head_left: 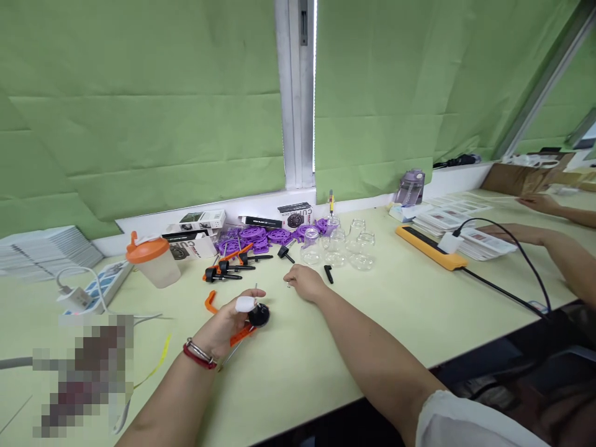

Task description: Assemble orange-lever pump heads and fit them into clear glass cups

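Observation:
My left hand (231, 320) is closed around an assembly of an orange bracket (242, 336), a black round part (259, 315) and a thin metal rod. A white wrapping (245, 304) shows at the thumb. To its right, my right hand (303, 283) reaches down to the table with its fingers curled together. A tiny shiny piece (288, 285) shows at its fingertips, too small to name. Just beyond the right hand lies a black round-headed stem (285, 253). A small black part (328, 274) rests on its right side. A loose orange piece (211, 302) lies beside the left hand.
Several black-and-orange assemblies (223, 270), purple openwork parts (254, 237), clear glass jars (336, 248) and cup holder boxes (190, 243) stand behind. An orange-lidded cup (156, 259) and power strip (105, 288) are left. Right are a yellow power strip (431, 248) and another person's hands (516, 234).

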`<state>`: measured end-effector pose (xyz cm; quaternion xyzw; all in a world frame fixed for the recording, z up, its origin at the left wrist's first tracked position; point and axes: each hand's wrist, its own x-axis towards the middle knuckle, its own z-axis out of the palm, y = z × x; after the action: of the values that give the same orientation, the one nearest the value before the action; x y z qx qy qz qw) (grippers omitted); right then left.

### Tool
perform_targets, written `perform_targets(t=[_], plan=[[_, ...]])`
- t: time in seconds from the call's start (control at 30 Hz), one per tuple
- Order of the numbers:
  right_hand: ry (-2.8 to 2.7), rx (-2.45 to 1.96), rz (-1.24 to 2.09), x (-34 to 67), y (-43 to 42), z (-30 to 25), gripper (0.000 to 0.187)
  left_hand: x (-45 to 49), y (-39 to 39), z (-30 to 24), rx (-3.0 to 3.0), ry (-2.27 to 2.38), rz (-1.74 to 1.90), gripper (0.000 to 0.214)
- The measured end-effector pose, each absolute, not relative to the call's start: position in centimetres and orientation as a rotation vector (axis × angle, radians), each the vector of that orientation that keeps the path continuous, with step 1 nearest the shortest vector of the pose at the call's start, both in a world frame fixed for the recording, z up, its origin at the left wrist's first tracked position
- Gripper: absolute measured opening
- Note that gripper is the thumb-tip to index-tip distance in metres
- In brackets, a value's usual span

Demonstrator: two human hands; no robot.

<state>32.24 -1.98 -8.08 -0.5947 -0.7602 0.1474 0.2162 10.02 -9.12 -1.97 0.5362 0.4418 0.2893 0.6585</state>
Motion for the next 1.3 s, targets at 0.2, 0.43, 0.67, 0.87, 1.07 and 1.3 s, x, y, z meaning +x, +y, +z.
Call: perform_targets(t=[0.2, 0.43, 0.67, 0.87, 1.07, 1.3], plan=[[-2.038, -1.625, 0.478, 32.7, -1.4, -8.5, 0.015, 9.9, -8.5, -2.4, 1.106, 0.999, 0.575, 0.044], [-1.982, -1.668, 0.499, 32.6, -1.5, -8.5, 0.006, 9.8, -8.1, -2.4, 1.115, 0.987, 0.553, 0.042], [-1.624, -1.386, 0.889, 32.2, -2.8, -7.2, 0.009, 9.9, -7.6, -2.9, 1.098, 1.022, 0.505, 0.049], [-1.426, -0.879, 1.542, 30.5, -5.6, -5.0, 0.032, 10.0, -7.2, -2.8, 1.095, 1.001, 0.479, 0.053], [-1.481, -0.811, 1.592, 28.6, -6.9, -4.7, 0.033, 10.0, -6.9, -3.0, 1.109, 0.879, 0.433, 0.042], [-1.570, -0.781, 1.461, 28.2, -6.6, -5.1, 0.021, 10.3, -7.1, -2.5, 1.057, 0.985, 0.479, 0.046]])
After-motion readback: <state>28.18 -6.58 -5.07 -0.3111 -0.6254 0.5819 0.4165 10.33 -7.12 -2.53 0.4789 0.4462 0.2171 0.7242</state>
